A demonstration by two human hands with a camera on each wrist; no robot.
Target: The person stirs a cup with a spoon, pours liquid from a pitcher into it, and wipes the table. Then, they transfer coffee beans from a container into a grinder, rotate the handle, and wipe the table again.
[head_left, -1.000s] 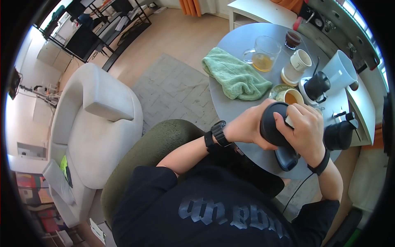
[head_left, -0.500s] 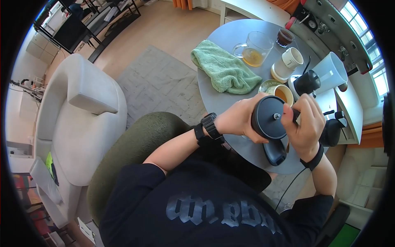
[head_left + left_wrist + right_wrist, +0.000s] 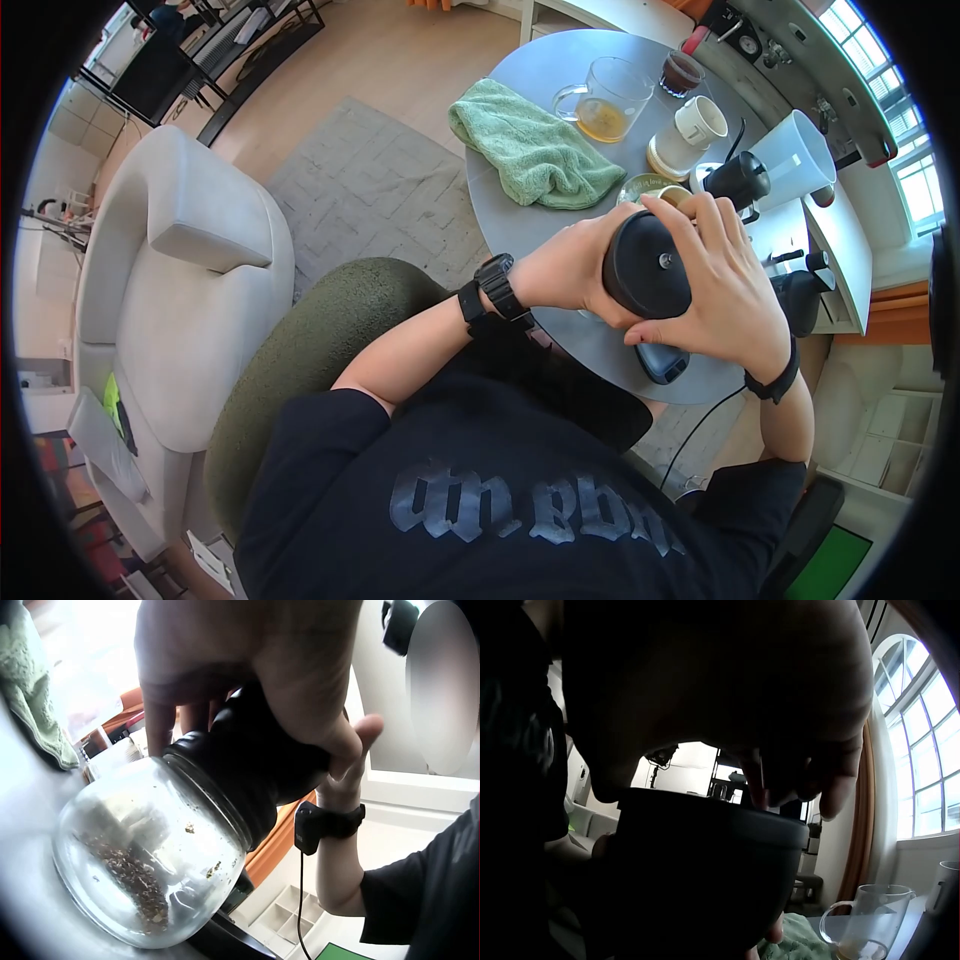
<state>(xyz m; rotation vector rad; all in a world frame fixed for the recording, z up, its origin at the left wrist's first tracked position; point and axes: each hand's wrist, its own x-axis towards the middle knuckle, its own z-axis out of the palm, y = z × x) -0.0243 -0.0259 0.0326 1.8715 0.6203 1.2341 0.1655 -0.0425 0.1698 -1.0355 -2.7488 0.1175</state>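
Observation:
A black hand coffee grinder (image 3: 637, 265), with a small metal stud on its round top, leans over the near side of the table. Its clear glass jar (image 3: 191, 877) holds coarse brown grounds in the left wrist view. My left hand (image 3: 572, 262) grips the grinder's black body from the side. Over the top, my right hand (image 3: 735, 300) arches with fingers at the far rim and thumb at the near rim. A dark elongated object (image 3: 662, 364) lies just below the grinder, partly hidden.
Around the round grey table (image 3: 510, 235) stand a green towel (image 3: 540, 150), a glass mug (image 3: 612, 100), a small dark-filled glass (image 3: 682, 74), stacked pale cups (image 3: 695, 125), a black-topped pot (image 3: 738, 180) and a translucent pitcher (image 3: 798, 155). A cup behind the grinder is partly hidden.
My right hand has gone from closed fingers at the top's right side to a wide span across its rim. My left hand keeps its hold. The head view has shifted slightly.

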